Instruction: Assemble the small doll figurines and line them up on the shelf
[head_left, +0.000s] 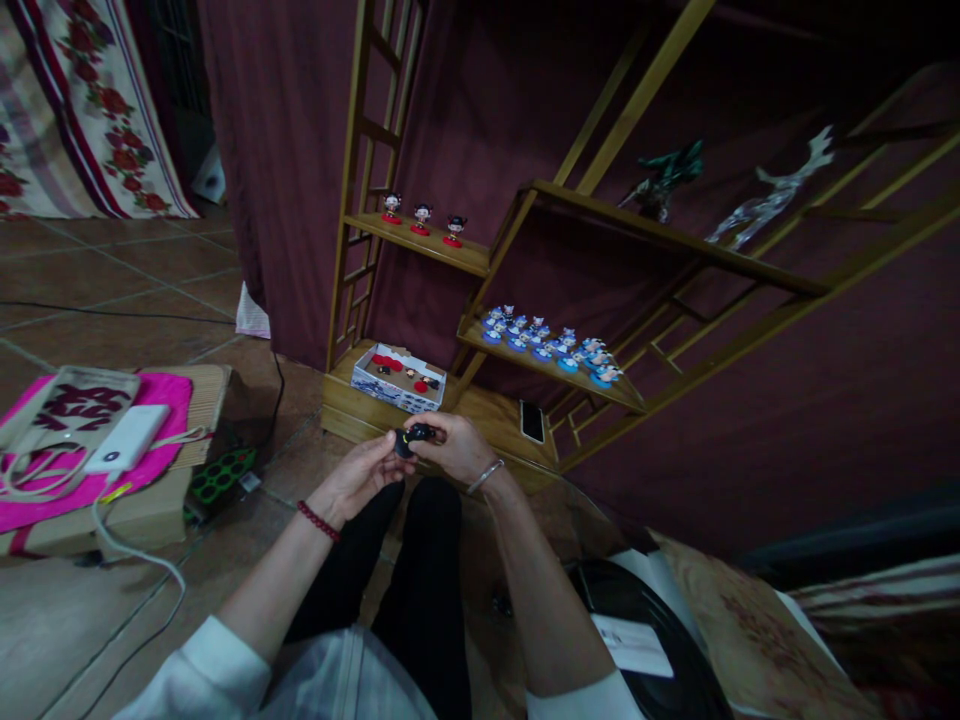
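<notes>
In front of my knees, both hands hold a small black figurine (405, 440) with a dark round base that bears a yellow mark. My left hand (364, 475) pinches the base between thumb and fingers. The fingers of my right hand (459, 450) close on the upper part and hide some of it. Just beyond my hands, an open cardboard box (390, 396) on the low shelf contains red bases and small figure parts. Three figurines with red bases, one of them a figurine (421, 218) in the middle, stand on the upper left shelf.
Several blue figurines (541, 342) line the middle shelf, with a phone (532, 421) below them. Dark green and clear statues top the right shelf. To the left, a carton (206, 400) bears a pink cloth and white power bank (129, 440). A black round seat (637, 620) is at lower right.
</notes>
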